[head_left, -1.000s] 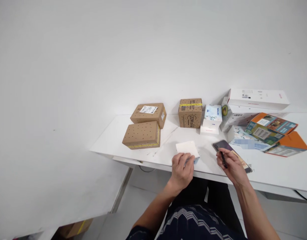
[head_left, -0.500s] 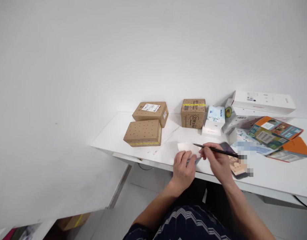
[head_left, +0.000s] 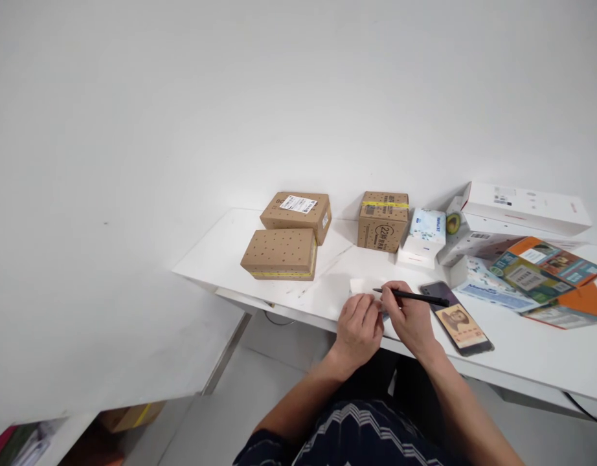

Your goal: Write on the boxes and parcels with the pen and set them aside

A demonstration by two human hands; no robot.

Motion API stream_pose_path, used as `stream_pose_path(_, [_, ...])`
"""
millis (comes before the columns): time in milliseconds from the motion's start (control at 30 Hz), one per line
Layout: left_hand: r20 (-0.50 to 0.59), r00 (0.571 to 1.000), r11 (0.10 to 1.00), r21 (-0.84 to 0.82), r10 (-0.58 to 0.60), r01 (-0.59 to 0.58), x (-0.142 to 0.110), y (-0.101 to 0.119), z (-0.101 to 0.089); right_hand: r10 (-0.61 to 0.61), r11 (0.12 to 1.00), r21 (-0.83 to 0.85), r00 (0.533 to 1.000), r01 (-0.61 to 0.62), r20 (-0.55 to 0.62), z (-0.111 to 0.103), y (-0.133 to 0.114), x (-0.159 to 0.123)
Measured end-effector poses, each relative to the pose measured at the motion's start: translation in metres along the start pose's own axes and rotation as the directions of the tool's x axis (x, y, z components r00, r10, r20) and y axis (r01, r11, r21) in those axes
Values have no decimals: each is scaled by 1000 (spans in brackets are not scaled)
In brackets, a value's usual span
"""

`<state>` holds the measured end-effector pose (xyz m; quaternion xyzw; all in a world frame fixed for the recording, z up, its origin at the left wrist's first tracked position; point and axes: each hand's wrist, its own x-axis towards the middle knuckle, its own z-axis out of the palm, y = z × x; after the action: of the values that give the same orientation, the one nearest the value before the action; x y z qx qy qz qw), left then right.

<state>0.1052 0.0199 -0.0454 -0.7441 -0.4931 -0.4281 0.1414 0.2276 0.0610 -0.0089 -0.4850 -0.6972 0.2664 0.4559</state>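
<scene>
Near the table's front edge, my left hand (head_left: pixel 360 329) has its curled fingers over a small white paper piece (head_left: pixel 361 285), steadying it. Most of that piece is hidden under the hand, and a bluish bit shows at its lower right side. In my right hand (head_left: pixel 410 321) is a black pen (head_left: pixel 422 298), pinched between the fingers, with its tip pointing left over the paper. The two hands are close together, the right fingertips beside the left ones. A smartphone (head_left: pixel 458 319) with a lit picture lies just right of my right hand.
Two brown cartons (head_left: pixel 279 252) sit at the left, and a third brown box (head_left: pixel 382 226) stands by the wall. Right of it are a white-blue box (head_left: pixel 426 230), a long white box (head_left: pixel 526 207) and an orange-green box (head_left: pixel 534 268). The white table (head_left: pixel 327 294) meets the wall behind.
My right hand and the pen have shifted left, closer to my left hand, and the pen lies flatter. More of the phone shows. The view has turned slightly.
</scene>
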Motion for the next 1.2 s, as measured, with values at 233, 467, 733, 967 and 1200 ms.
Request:
stream_pose_path(233, [-26,1000,1000,-7,-1,0,0,0,1,-6,998,-66,1000,8,31,1,-3,1])
stream_pose_path(467, [-3,1000,1000,-13,-14,14,-1,0,2,-12,997,-78,1000,14,28,1,-3,4])
stream_pose_path(733, [14,1000,1000,-8,-25,25,-2,-1,1,115,985,145,983,-94,-147,-7,3,-3])
stream_pose_path(967, [26,1000,1000,3,-13,13,-3,-1,2,285,934,-187,951,-304,-124,-37,48,-13])
stream_pose_path(1200, [21,1000,1000,-8,4,-4,-3,-2,2,496,676,-688,854,-264,160,-12,96,-16])
